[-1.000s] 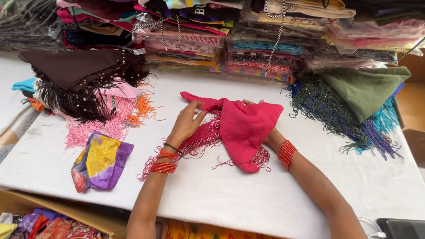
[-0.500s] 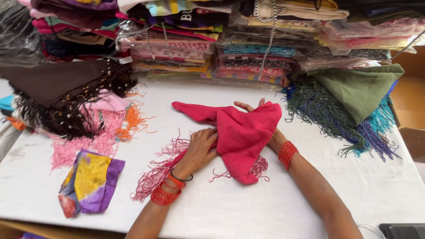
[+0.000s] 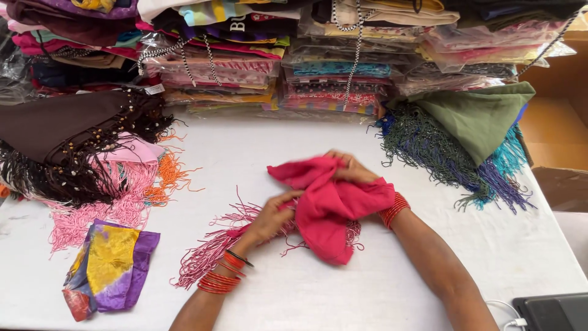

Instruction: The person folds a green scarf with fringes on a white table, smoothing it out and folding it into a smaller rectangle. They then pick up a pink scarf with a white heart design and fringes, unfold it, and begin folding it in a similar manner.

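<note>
Your left hand (image 3: 269,219) has its grip closed on the near edge of the pink fringed scarf (image 3: 334,205), and your right hand (image 3: 350,170) is half buried in the cloth at the far side, fingers curled around a fold. The scarf lies bunched in the middle of the white surface (image 3: 257,147), its fringe (image 3: 208,254) spread toward your left wrist.

To fold it well, I think you should pull the two edges flat before you bring them together, and sweep the fringe inside so the strands do not hang out or catch on your red bangles (image 3: 219,281).

There is open room directly behind the scarf and in front of you. To the left, the pink and orange fringe (image 3: 131,196) under the brown beaded shawl (image 3: 67,132) lies near, and the purple and yellow cloth (image 3: 110,263) just beside your left forearm. To the right, the green fringed shawl (image 3: 471,119) is close. The near right corner holds a dark device (image 3: 551,312).
</note>
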